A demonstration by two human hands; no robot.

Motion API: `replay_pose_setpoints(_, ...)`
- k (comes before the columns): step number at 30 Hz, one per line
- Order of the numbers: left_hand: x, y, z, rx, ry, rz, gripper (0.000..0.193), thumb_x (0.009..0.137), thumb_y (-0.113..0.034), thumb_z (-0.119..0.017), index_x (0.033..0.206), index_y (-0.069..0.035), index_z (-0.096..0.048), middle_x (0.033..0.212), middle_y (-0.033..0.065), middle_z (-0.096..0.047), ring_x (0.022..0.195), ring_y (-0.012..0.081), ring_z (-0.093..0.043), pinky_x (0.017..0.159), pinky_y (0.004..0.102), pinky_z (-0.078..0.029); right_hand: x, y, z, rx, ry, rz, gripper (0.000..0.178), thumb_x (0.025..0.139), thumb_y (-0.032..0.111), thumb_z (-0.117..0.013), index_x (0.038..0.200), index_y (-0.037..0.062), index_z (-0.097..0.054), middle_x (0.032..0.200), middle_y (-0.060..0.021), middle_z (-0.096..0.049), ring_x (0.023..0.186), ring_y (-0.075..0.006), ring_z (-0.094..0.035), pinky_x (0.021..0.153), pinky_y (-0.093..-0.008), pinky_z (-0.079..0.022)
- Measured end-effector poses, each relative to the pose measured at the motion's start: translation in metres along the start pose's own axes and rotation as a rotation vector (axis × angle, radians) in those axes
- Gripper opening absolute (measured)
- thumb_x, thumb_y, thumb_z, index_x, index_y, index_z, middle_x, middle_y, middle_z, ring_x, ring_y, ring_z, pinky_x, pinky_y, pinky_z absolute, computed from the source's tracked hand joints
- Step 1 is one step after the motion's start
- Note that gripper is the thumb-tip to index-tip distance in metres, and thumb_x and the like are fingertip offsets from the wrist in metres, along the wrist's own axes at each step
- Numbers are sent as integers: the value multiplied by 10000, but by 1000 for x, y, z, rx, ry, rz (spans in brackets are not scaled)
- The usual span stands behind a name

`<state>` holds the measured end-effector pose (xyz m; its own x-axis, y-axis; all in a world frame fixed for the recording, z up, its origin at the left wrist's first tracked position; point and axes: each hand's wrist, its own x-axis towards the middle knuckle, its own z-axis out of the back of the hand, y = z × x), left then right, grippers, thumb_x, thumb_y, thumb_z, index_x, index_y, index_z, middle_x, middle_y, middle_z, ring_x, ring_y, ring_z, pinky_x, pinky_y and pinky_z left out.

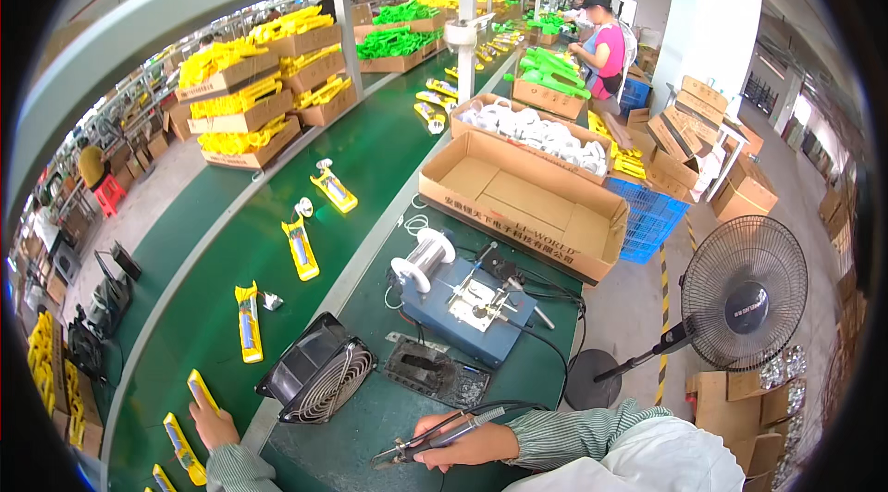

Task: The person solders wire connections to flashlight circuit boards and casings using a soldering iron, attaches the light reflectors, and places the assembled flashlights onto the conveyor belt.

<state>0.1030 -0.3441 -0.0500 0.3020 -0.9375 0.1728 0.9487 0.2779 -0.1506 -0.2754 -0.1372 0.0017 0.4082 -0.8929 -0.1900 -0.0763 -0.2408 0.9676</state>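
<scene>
My right hand (474, 444) is closed around a soldering iron (444, 436), whose tip points left over the green bench top. A cord runs from the iron's back end toward the feeder. On the green conveyor at lower left, my left hand (215, 427) grips a yellow plastic casing (202, 388); its fingers partly cover the piece. Just below it lies another yellow casing (185, 450). Further up the belt sit a casing with a blue-grey insert (248, 324) and a casing with a white round part (300, 250).
A black fan unit (319, 370) stands between my hands. Behind my right hand are a dark tray (435, 372) and a blue solder feeder (476, 316) with a wire reel (425, 259). An open carton (523, 201) is beyond; a pedestal fan (745, 296) stands right. A person (606, 53) works farther back.
</scene>
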Motion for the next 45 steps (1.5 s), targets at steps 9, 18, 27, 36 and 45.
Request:
replay_pose_setpoints(9, -215, -35, 76, -18, 57, -362, 636, 710, -116, -616, 1298, -50, -382, 1196, 244, -449, 1021, 414, -500, 862, 440, -435, -29, 3, -2, 24, 8, 153, 151, 857, 159, -597, 915, 40, -525, 680, -12, -580, 556, -62, -534, 484, -219, -412)
replay_pose_setpoints(18, -319, -63, 98, -112, 103, -406, 578, 745, -208, -659, 1273, -107, -446, 1325, 211, -358, 1035, 385, -487, 883, 403, -437, -44, 3, -18, 87, -8, 153, 150, 818, 58, -626, 903, -10, -524, 776, -117, -638, 615, -130, -613, 529, -238, -519)
replay_pose_setpoints(27, -313, 50, 144, 108, -126, -29, 70, 788, -127, -564, 796, -64, -593, 782, 111, -553, 745, 292, -549, 620, 391, -463, -41, -8, -36, 76, 30, 91, 174, 800, 10, -616, 920, -46, -502, 777, -140, -621, 643, -142, -620, 560, -243, -531)
replay_pose_setpoints(36, -259, 73, 130, 361, 34, -118, 90, 697, -104, -640, 776, -64, -628, 820, 81, -579, 817, 269, -564, 678, 359, -505, -31, -3, -37, 61, 20, 47, 170, 789, 0, -593, 902, -17, -466, 732, -140, -615, 579, -139, -596, 522, -234, -501)
replay_pose_setpoints(45, -224, 91, 110, 536, 465, -170, 259, 598, -166, -773, 783, -30, -654, 855, 137, -601, 833, 289, -615, 674, 382, -524, -20, -4, -33, 50, -4, 0, 157, 788, 1, -593, 887, -16, -473, 723, -135, -614, 567, -134, -590, 515, -232, -498)
